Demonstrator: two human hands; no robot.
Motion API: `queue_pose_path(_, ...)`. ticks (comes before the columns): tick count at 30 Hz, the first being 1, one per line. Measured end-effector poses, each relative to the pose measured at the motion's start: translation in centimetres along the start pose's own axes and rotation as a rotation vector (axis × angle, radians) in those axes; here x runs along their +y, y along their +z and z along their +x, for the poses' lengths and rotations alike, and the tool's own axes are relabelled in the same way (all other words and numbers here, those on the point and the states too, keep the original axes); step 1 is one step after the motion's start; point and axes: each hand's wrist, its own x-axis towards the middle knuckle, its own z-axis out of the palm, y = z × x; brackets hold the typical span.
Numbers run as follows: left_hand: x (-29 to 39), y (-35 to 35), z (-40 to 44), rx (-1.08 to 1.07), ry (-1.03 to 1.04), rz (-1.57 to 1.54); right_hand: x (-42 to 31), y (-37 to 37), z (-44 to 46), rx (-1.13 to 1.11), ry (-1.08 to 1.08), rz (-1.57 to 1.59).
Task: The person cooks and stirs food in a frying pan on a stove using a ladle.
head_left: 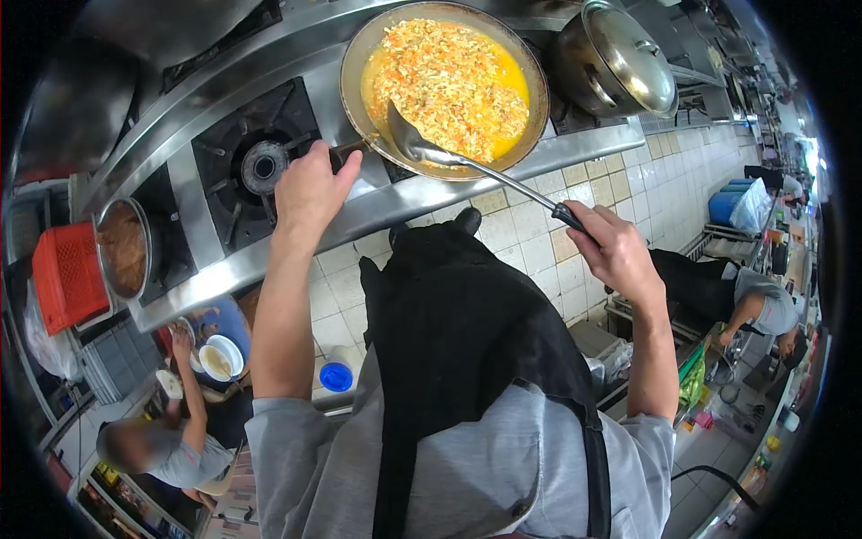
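A wide frying pan [353,87] sits on the stove, holding a chopped orange-and-white mixture [449,81] in yellow liquid that pools at its right side. My left hand [310,187] is closed around the pan's handle [348,153], at the lower left of the pan. In my right hand [613,244] is the black grip of a long metal ladle [503,178]. Its bowl [409,135] dips into the mixture near the pan's lower left rim. The underside of the bowl is hidden.
A lidded steel pot [611,63] stands right of the pan. Left are a bare gas burner [263,168], a pot of brown food [124,247] and a red basket [65,277]. A co-worker [184,454] handles food at lower left; another person [763,301] works at right.
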Motion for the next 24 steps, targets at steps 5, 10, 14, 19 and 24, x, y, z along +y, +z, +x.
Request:
queue_pose_path(5,0.0,0.0,-0.1,0.011,0.010,0.005,0.0,3.6,2.8,0.042,-0.069,0.069)
queue_pose_path(10,0.1,-0.1,-0.2,0.016,0.008,-0.016,1.5,0.9,1.0,0.033,-0.055,0.122)
queue_pose_path(14,0.0,0.2,-0.3,0.040,0.023,-0.036,1.1,-2.9,-2.2,-0.027,0.124,0.193)
queue_pose_path(19,-0.6,1.0,-0.1,0.072,0.052,-0.038,1.3,-5.9,-4.5,-0.049,0.159,0.049)
queue_pose_path(24,0.2,0.4,-0.5,0.043,0.039,-0.043,2.9,-3.8,-4.3,-0.002,0.216,0.106)
